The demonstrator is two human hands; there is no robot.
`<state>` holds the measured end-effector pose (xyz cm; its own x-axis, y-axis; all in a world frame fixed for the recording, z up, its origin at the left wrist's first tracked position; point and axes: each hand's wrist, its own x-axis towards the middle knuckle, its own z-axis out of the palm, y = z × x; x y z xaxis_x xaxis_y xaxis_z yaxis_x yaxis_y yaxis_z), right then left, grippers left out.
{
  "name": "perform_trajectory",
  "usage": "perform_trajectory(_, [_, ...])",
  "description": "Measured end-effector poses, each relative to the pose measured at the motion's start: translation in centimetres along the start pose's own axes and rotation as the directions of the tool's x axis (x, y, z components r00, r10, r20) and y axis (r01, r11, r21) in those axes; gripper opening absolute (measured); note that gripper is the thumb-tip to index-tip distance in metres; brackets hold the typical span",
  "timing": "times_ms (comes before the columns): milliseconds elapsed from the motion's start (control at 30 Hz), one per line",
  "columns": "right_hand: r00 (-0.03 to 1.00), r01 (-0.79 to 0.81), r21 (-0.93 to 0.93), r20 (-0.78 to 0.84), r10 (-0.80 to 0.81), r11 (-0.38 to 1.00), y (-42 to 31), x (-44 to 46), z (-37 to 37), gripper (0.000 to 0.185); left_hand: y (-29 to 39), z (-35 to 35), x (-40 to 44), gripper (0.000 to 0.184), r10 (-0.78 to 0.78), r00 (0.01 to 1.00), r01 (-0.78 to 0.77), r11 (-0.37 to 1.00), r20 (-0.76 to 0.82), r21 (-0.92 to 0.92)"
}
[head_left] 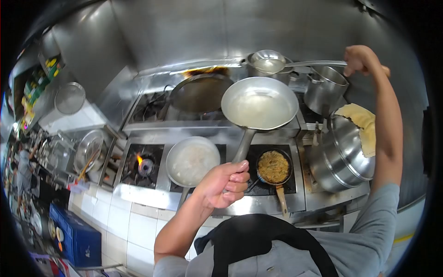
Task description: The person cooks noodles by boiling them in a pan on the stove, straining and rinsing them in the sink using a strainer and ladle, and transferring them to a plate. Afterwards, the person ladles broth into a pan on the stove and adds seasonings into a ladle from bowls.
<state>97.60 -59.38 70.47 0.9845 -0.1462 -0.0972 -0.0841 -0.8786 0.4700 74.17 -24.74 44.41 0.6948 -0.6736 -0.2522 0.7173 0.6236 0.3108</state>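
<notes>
My left hand [224,185] is wrapped round the handle of a light metal frying pan [260,104], raised above the stove, with some pale liquid in it. At the upper right my right hand [362,60] grips the long handle of a ladle [269,65]. The ladle's bowl, with liquid in it, is over a pot [254,72] at the back. Below the raised pan, a second light pan [193,161] with cloudy liquid sits on the stove. A small dark pan [274,167] with a browned, omelette-like food stands at the front right.
An open flame burns on the left burner [146,167]. A large dark pan [202,93] is at the back. On the right stand a tall pot [324,90] and a big steel vessel [341,157]. A blue crate [76,237] is lower left; a person [23,168] stands far left.
</notes>
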Motion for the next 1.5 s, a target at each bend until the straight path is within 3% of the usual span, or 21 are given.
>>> perform_trajectory(100, [0.999,-0.005,0.032,-0.042,0.006,0.999,-3.7,-5.8,-0.2,0.031,0.5,-1.5,-4.1,0.027,-0.012,1.000,0.012,1.000,-0.002,-0.015])
perform_trajectory(167, [0.996,0.010,0.152,-0.095,0.004,0.988,-6.8,-9.9,0.1,0.028,0.8,-3.2,-7.4,0.028,-0.040,0.999,0.040,0.999,0.004,-0.005])
perform_trajectory(233, [0.998,0.032,0.167,-0.056,-0.023,0.985,-9.6,-13.0,0.9,0.026,1.3,-5.0,-11.3,0.028,-0.071,0.997,0.071,0.997,-0.010,-0.018])
perform_trajectory(300, [0.980,0.082,0.273,-0.195,-0.029,0.958,-13.2,-17.4,1.9,0.026,1.9,-6.9,-15.5,0.028,-0.058,0.998,0.058,0.998,0.000,0.008])
perform_trajectory(333, [0.985,0.071,0.277,-0.173,-0.022,0.958,-14.5,-18.2,2.9,0.026,2.1,-8.0,-17.6,0.027,-0.054,0.998,0.054,0.998,-0.024,0.009])
perform_trajectory(400, [0.927,0.195,0.311,-0.368,-0.071,0.930,-17.2,-19.7,6.1,0.027,2.5,-10.3,-22.0,0.026,-0.059,0.997,0.061,0.998,-0.046,0.033])
perform_trajectory(633, [0.829,0.337,0.262,-0.538,-0.153,0.904,-31.1,-29.0,13.0,0.028,3.7,-17.5,-34.7,0.020,-0.018,0.989,0.025,0.999,-0.148,0.047])
perform_trajectory(700, [0.903,0.214,0.268,-0.420,-0.086,0.939,-36.0,-31.1,13.8,0.020,4.0,-20.0,-37.5,0.020,0.008,0.980,-0.004,1.000,-0.199,0.023])
perform_trajectory(767, [0.875,0.195,0.363,-0.484,0.006,0.911,-40.4,-32.6,15.9,0.015,4.1,-21.9,-39.9,0.021,0.029,0.969,-0.011,0.997,-0.246,0.072])
perform_trajectory(867, [0.927,0.098,0.470,-0.363,0.091,0.877,-45.7,-35.1,16.7,0.014,4.3,-25.5,-42.8,0.023,0.091,0.950,-0.058,0.992,-0.297,0.116])
perform_trajectory(933, [0.947,0.210,0.598,-0.320,-0.010,0.774,-47.7,-36.8,17.3,0.017,4.7,-28.0,-44.1,0.023,0.119,0.947,-0.087,0.989,-0.297,0.120])
perform_trajectory(967, [0.949,0.203,0.598,-0.316,-0.005,0.775,-48.5,-37.4,17.7,0.017,4.9,-29.2,-44.6,0.023,0.153,0.940,-0.109,0.982,-0.306,0.157])
perform_trajectory(1067, [0.980,0.146,0.814,-0.042,-0.194,0.563,-50.8,-38.6,19.3,0.030,5.4,-32.1,-45.5,0.024,0.203,0.921,-0.145,0.971,-0.332,0.191])
perform_trajectory(1100, [0.977,0.157,0.812,-0.045,-0.208,0.562,-51.0,-39.3,19.5,0.030,5.7,-33.1,-45.8,0.024,0.220,0.910,-0.160,0.968,-0.351,0.193])
perform_trajectory(1167, [0.930,0.066,0.934,0.071,-0.361,0.352,-51.1,-41.2,20.1,0.032,6.2,-35.3,-46.3,0.024,0.239,0.909,-0.186,0.966,-0.342,0.181])
perform_trajectory(1267, [0.924,0.008,0.960,0.100,-0.368,0.280,-51.6,-44.2,21.2,0.032,6.8,-37.4,-46.3,0.020,0.247,0.908,-0.203,0.966,-0.338,0.161])
perform_trajectory(1333, [0.891,-0.134,0.965,0.216,-0.400,0.224,-51.2,-46.0,21.3,0.029,7.0,-38.6,-46.2,0.020,0.253,0.907,-0.209,0.964,-0.337,0.161])
perform_trajectory(1367, [0.891,-0.132,0.965,0.216,-0.399,0.227,-51.0,-46.7,21.9,0.029,7.1,-39.1,-46.1,0.020,0.252,0.909,-0.207,0.965,-0.333,0.164])
perform_trajectory(1433, [0.861,-0.317,0.942,0.333,-0.384,0.107,-50.8,-47.8,23.1,0.030,7.2,-40.1,-45.8,0.021,0.262,0.902,-0.210,0.961,-0.344,0.182])
perform_trajectory(1500, [0.862,-0.344,0.934,0.354,-0.363,0.094,-50.3,-49.0,22.3,0.029,7.3,-41.1,-45.7,0.021,0.262,0.898,-0.203,0.959,-0.352,0.197])
